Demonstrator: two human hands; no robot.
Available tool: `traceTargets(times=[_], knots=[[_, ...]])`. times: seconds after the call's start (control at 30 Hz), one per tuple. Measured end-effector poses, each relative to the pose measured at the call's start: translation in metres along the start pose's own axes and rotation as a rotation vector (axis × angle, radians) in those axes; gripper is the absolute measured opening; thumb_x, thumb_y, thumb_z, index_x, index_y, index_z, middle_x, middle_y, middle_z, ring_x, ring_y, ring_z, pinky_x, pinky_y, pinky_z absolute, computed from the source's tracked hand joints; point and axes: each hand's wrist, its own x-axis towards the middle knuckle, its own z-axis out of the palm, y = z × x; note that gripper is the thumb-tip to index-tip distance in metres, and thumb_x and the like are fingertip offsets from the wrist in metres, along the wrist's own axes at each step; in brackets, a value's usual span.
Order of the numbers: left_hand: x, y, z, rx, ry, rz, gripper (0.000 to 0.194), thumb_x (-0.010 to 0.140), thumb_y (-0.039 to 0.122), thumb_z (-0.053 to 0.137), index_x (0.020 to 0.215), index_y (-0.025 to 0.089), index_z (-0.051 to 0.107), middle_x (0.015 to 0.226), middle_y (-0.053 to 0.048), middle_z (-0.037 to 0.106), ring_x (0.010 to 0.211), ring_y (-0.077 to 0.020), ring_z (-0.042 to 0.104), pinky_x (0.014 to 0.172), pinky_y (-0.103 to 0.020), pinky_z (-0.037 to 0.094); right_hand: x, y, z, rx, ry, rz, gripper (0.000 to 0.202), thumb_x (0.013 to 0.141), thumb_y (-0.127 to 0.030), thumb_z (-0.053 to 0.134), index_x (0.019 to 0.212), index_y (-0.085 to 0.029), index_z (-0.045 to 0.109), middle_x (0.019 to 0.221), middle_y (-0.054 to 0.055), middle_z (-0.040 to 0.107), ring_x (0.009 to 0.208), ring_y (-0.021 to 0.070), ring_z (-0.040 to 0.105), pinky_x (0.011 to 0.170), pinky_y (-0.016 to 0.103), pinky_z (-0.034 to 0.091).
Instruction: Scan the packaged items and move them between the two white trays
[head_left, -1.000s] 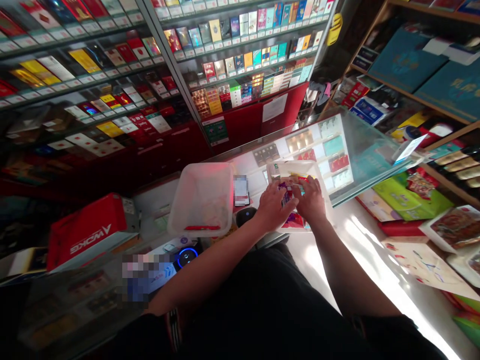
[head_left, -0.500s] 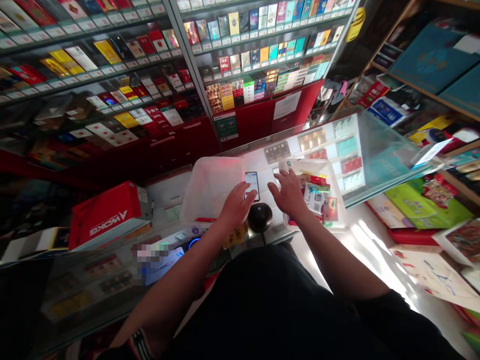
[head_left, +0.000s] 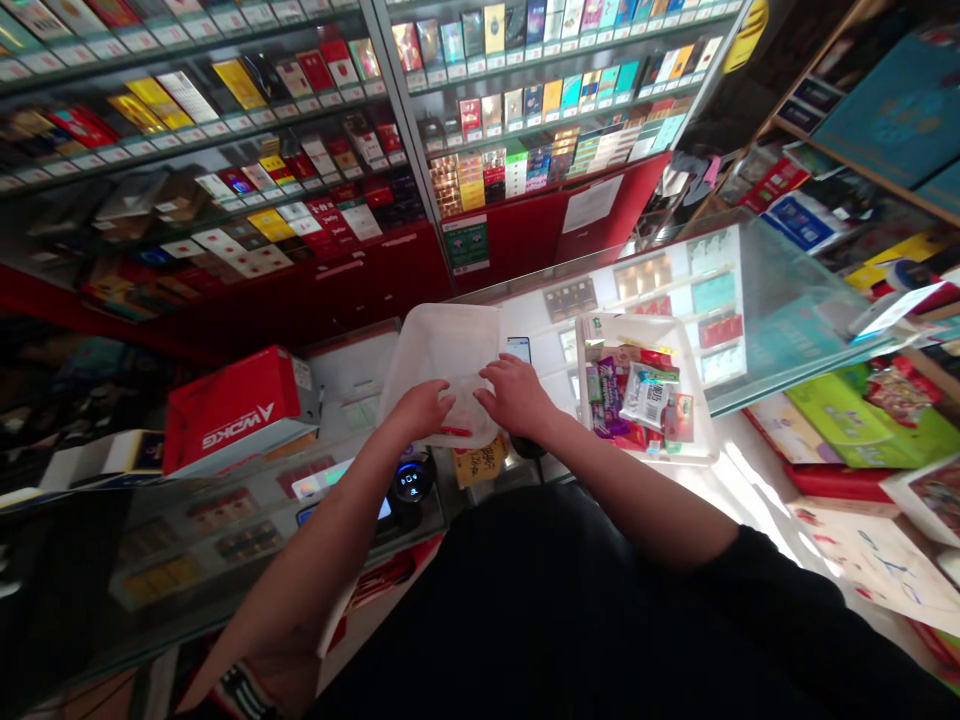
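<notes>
My left hand [head_left: 426, 408] is over the near left part of a translucent white bin [head_left: 450, 325], fingers apart and holding nothing. Over the bin's right side is my right hand [head_left: 516, 393], its fingers spread and nothing in them. A red item [head_left: 456, 431] lies at the near edge inside the bin. Just beyond my right hand a phone [head_left: 519, 348] shows in part. To the right stands a white basket [head_left: 705, 440] with several snack packets, among them a purple one [head_left: 611, 390] and a silver-white one [head_left: 643, 397].
A red box [head_left: 236, 415] stands at the left on the glass counter [head_left: 780, 310]. Near my left forearm is a black round device [head_left: 411, 480] with a blue-lit display. A yellow note [head_left: 480, 462] lies below the bin. Shelves of small packs [head_left: 262, 115] rise behind the counter.
Both hands have moved left. My right hand has gone from the basket's left edge to the bin, and my left hand has left the phone. The whole view has shifted slightly.
</notes>
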Motion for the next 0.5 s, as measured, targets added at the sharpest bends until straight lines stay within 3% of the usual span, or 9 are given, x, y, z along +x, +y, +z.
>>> traceTargets(times=[0.13,0.23,0.5], knots=[[0.005,-0.026,0.006,0.133,-0.114,-0.02,0.05,0.101,0.04,0.05,0.141,0.016,0.068,0.147,-0.014,0.069,0.135,-0.0293,0.065,0.114,-0.033,0.047,0.011,-0.024,0.013,-0.084,-0.213,0.014,0.036,0.103,-0.04,0.055,0.112,-0.014,0.078,0.117,0.019,0.078,0.115,0.0334,0.068,0.101,0.045,0.052],[0.009,-0.04,0.013,0.2,-0.16,-0.033,0.046,0.098,0.034,0.053,0.139,0.02,0.069,0.145,-0.012,0.07,0.134,-0.0288,0.065,0.111,-0.033,0.049,0.022,-0.036,0.028,-0.104,-0.351,0.028,0.038,0.102,-0.042,0.058,0.115,-0.012,0.078,0.12,0.022,0.078,0.114,0.0344,0.072,0.097,0.044,0.056],[0.019,-0.052,0.019,0.286,-0.286,-0.032,0.039,0.082,0.024,0.07,0.12,0.025,0.079,0.127,-0.011,0.079,0.118,-0.0293,0.072,0.098,-0.032,0.053,0.049,-0.049,0.069,-0.107,-0.655,0.023,0.037,0.086,-0.025,0.08,0.121,-0.011,0.078,0.129,0.025,0.075,0.119,0.0404,0.073,0.096,0.051,0.062]])
